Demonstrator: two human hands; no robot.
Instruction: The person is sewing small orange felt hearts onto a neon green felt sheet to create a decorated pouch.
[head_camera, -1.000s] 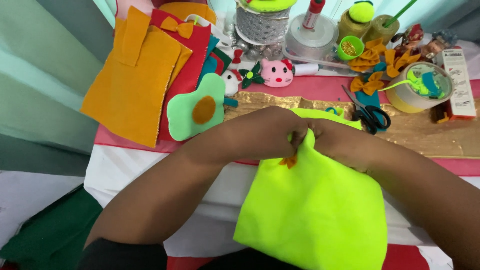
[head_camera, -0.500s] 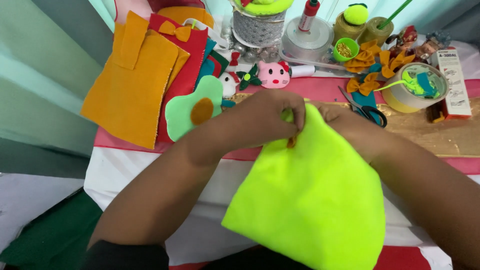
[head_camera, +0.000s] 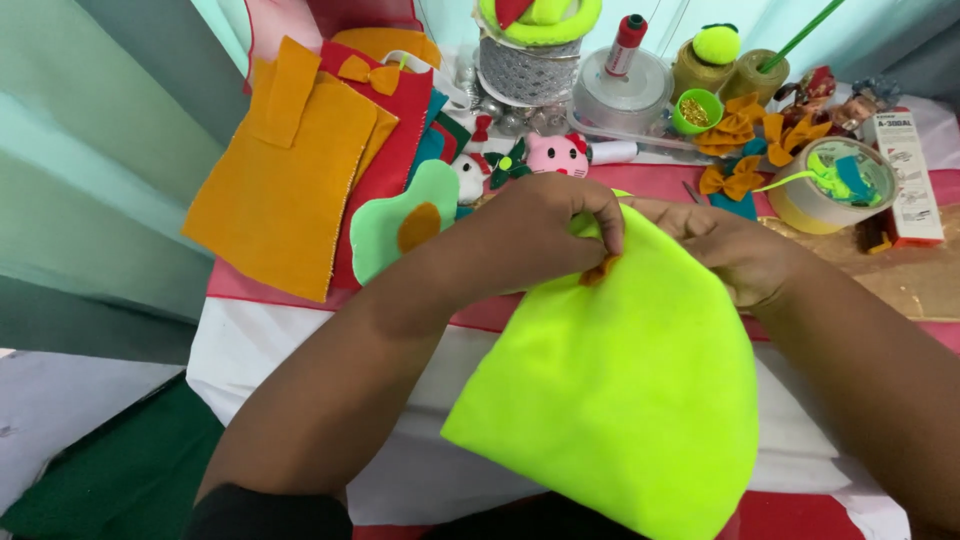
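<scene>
A large piece of neon yellow-green felt (head_camera: 630, 390) hangs from both my hands over the table's front edge. My left hand (head_camera: 540, 235) pinches its top edge, fingers curled over a small orange scrap (head_camera: 598, 270) that peeks out at the fold. My right hand (head_camera: 730, 250) grips the same top edge from the right, thumb and fingers closed on the felt. Both forearms reach in from the bottom of the view.
Orange felt sheets (head_camera: 280, 180) and red felt (head_camera: 395, 110) lie at the left, with a green avocado-shaped cutout (head_camera: 405, 220). Behind are a pink cat figure (head_camera: 557, 155), a ribbon spool (head_camera: 530, 70), orange bows (head_camera: 740, 125), a tape roll (head_camera: 825, 185) and a small box (head_camera: 905, 175).
Both hands have lifted the felt's top edge up and away from me, so the sheet hangs longer below them. The scissors seen by my right hand earlier are hidden now.
</scene>
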